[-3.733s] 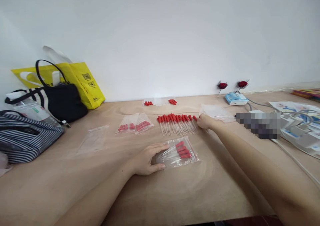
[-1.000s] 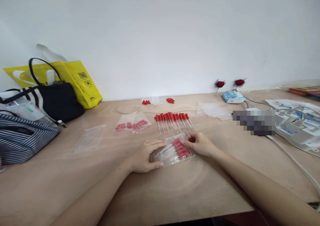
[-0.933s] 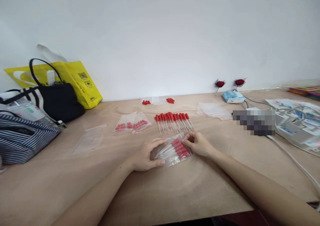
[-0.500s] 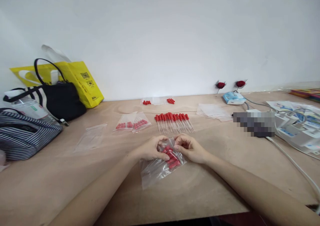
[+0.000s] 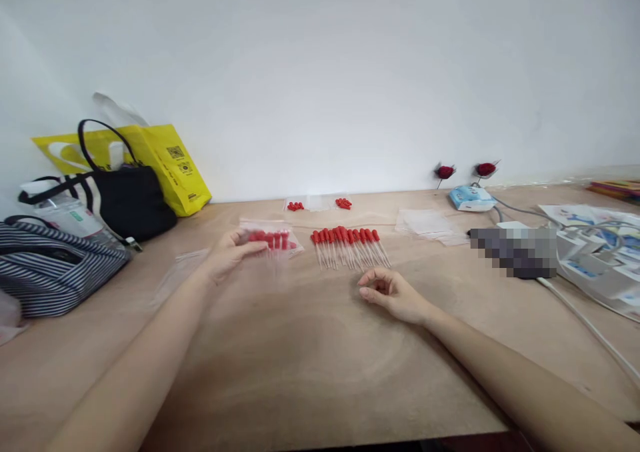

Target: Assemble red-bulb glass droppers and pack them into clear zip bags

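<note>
Blurred by motion, my left hand (image 5: 229, 255) is closed on a clear zip bag (image 5: 274, 259) with several red rubber bulbs in it. It is over the left part of the table, in front of other bagged red bulbs (image 5: 293, 244) that it partly hides. My right hand (image 5: 393, 295) rests on the table with loosely curled fingers, thumb and fingertips apart, and nothing visible between them. Just beyond it lies a row of clear droppers with red bulbs (image 5: 350, 239), tips pointing toward me.
Loose red bulbs (image 5: 295, 206) lie on clear bags by the wall. Flat clear bags (image 5: 425, 224) are stacked on the right, with another bag (image 5: 181, 272) at left. A striped pouch (image 5: 65, 265), black handbag (image 5: 127, 202) and yellow bag (image 5: 187, 175) stand left; a cable (image 5: 590, 325) runs at right.
My left hand has carried the bag of red bulbs forward and left, from the table's middle to the other filled bags. My right hand has let go of it and shifted slightly right.
</note>
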### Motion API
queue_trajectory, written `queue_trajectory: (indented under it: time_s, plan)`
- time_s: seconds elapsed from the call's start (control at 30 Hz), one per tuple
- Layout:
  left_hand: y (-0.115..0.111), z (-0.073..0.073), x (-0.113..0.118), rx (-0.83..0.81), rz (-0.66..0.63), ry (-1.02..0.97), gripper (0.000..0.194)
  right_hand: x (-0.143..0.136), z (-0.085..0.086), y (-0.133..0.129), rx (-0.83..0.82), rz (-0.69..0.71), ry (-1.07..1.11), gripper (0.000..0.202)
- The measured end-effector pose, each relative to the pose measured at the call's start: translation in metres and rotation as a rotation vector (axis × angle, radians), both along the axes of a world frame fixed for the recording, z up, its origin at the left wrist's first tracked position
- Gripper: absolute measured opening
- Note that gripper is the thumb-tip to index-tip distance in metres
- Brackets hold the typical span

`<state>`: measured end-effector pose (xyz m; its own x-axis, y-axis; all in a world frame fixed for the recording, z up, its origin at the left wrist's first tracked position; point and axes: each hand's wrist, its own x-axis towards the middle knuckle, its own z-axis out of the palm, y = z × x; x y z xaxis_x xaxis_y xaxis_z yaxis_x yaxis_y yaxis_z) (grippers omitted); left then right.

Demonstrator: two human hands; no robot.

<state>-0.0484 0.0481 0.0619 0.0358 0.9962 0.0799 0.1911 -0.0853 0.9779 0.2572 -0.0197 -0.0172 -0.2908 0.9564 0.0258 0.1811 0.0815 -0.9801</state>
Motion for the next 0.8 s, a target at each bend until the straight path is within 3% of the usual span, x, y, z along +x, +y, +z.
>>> queue_trajectory:
  time_s: [0.1,0.23,0.37,0.43,0.6,0.7,0.8]
  plan:
    - [0.018,0.004,-0.011,0.302,0.101,0.112,0.033,0.000,0.000,0.000,-0.004,0.009,0.008,0.032]
    - [0.041,-0.017,-0.020,0.487,0.049,0.342,0.020,0.000,-0.001,0.001,0.016,0.011,0.015,0.031]
    - [0.055,-0.047,-0.031,0.455,0.003,0.510,0.013,0.000,-0.002,0.002,0.035,0.020,0.019,0.030]
    - [0.057,-0.054,-0.038,0.436,0.001,0.537,0.014,0.001,-0.003,0.002,0.029,0.024,0.019,0.030]
    - [0.044,-0.040,-0.065,0.348,-0.090,0.807,0.034,0.001,-0.004,0.002,-0.008,0.016,0.005,0.031]
    - [0.027,-0.032,-0.092,0.320,0.008,0.951,0.056,0.001,-0.003,0.002,0.003,0.018,0.003,0.030]
    - [0.004,-0.038,-0.120,0.105,0.114,1.157,0.067,0.001,-0.002,0.002,0.009,0.024,0.003,0.028]
